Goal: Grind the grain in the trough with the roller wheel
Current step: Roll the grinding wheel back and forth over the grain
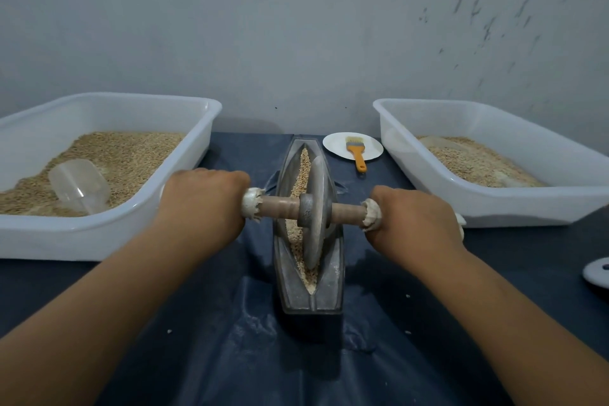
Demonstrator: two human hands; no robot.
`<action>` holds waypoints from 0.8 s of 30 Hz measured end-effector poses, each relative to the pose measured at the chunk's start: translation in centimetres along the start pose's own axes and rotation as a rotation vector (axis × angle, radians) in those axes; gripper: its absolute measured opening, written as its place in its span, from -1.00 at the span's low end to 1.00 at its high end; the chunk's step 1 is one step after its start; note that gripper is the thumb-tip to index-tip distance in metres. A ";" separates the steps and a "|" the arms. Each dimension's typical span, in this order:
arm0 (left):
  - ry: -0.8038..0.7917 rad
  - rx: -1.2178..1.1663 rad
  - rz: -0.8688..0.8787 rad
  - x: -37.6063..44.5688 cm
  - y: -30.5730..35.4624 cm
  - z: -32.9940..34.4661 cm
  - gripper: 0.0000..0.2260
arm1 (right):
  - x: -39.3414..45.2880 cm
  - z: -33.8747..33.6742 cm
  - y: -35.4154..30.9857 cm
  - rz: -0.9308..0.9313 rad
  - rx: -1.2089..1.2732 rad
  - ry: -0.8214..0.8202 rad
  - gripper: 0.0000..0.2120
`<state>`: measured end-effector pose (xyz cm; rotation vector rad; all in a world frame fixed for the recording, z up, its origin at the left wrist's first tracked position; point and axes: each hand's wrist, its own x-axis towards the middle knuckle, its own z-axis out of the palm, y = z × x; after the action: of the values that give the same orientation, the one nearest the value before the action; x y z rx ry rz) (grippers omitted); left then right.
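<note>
1. Grain (304,160) lying along the trough (333,277), roller wheel (314,208) standing in it mid-length.
2. Left hand (202,198) and right hand (413,216) wrapped tight around the axle ends.
3. Grinding step underway; next, probably even downward pressure, rolling lengthwise.

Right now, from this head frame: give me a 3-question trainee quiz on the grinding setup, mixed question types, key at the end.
1. True or false: the left hand and the right hand each grip one end of the roller wheel axle.
2. Multiple choice: the orange-handled brush lies on
A. the white plate
B. the left tub
C. the trough
3. Fill in: the clear plastic scoop lies in the ____ tub.

Key
1. True. The wheel stands in the trough, on the grain.
2. A. Its bristles are on the plate and its handle runs off onto the dark table cover.
3. Left. I see no scoop in the right tub.
</note>
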<state>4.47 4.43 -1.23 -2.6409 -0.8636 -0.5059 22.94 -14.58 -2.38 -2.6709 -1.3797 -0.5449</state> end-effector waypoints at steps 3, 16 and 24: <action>0.018 -0.005 0.001 -0.3 -0.1 0.0 -0.75 | -0.1 -0.1 -0.1 -0.005 -0.019 0.021 -0.82; 0.206 -0.016 0.047 -2.5 0.1 -0.2 -0.74 | -2.1 -0.4 -0.6 -0.079 -0.035 0.298 -0.59; 0.274 -0.061 0.023 -3.4 0.1 -0.2 -0.73 | -2.6 0.2 -0.2 -0.110 -0.010 0.377 -0.76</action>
<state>1.92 2.51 -2.49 -2.5502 -0.7420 -0.8757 21.50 -16.41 -3.45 -2.3433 -1.4122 -1.0065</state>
